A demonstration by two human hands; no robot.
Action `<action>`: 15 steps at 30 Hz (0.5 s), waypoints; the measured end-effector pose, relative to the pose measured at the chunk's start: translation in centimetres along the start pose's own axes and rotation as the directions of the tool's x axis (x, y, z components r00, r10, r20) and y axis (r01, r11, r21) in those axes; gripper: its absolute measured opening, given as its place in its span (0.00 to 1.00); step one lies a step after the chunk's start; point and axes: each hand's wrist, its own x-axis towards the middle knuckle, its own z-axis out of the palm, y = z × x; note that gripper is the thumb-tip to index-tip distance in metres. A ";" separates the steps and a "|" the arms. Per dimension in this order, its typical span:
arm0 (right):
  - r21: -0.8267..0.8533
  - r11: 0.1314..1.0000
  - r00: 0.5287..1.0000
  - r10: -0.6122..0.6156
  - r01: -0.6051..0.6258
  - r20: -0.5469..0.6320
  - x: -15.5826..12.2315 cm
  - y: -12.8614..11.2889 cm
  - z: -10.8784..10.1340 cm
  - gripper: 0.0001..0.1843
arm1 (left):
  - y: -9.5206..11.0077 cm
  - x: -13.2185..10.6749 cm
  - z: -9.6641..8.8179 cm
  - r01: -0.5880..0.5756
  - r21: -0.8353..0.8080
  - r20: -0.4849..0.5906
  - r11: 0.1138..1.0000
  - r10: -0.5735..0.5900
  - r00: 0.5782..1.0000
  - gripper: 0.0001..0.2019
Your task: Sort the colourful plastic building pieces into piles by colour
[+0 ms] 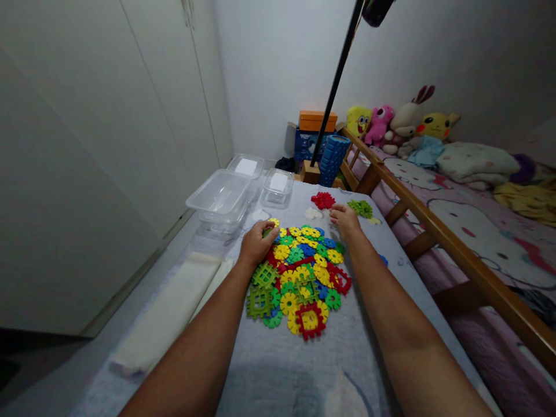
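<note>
A heap of notched plastic building pieces (289,302) lies on the cloth-covered surface: yellow, green and blue discs, plus red and green square frames. My left hand (256,243) is at the heap's far left side, its thumb and fingers closed around a green piece (267,231) that they partly hide. Beyond the heap on the right, my right hand (346,220) hovers with fingers loosely curved and apart; nothing shows in them. Close by its fingertips is a small pile of red pieces (323,200). A small pile of green pieces (360,208) lies just right of that hand.
Clear plastic containers (217,194) stand at the far left, with a smaller lidded one (278,184) beside them. A folded cream cloth (174,307) lies along the left. A wooden bed rail (417,226) borders the right side. A black pole (336,81) rises behind.
</note>
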 end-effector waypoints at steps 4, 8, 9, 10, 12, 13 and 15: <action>-0.188 0.954 0.926 -0.158 0.233 0.343 -2.6 -0.5 0.8 0.10 | -0.1 0.0 0.1 -0.008 -0.014 -0.008 1.000 0.008 1.000 0.19; -0.384 0.729 0.736 -0.239 0.567 0.633 -4.7 -1.3 3.3 0.12 | -0.3 0.1 0.1 -0.017 -0.049 -0.020 0.999 0.016 1.000 0.20; -0.419 0.651 0.694 -0.236 0.632 0.680 -5.1 -1.5 4.1 0.13 | -0.4 0.1 0.1 -0.019 -0.062 -0.026 0.998 0.017 1.000 0.20; -0.451 0.573 0.659 -0.224 0.685 0.718 -5.5 -1.6 4.9 0.15 | -0.5 0.1 0.1 -0.018 -0.078 -0.034 0.997 0.015 0.999 0.20; -0.514 0.432 0.628 -0.176 0.741 0.758 -6.2 -1.7 6.4 0.18 | -0.6 0.2 0.1 -0.011 -0.107 -0.053 0.994 0.006 0.999 0.20; -0.550 0.374 0.633 -0.142 0.746 0.761 -6.5 -1.8 7.0 0.18 | -0.6 0.2 0.1 -0.007 -0.117 -0.061 0.993 -0.001 0.998 0.20; -0.621 0.279 0.661 -0.073 0.732 0.747 -7.0 -1.9 8.0 0.18 | -0.7 0.3 0.1 -0.001 -0.124 -0.069 0.992 -0.007 0.998 0.19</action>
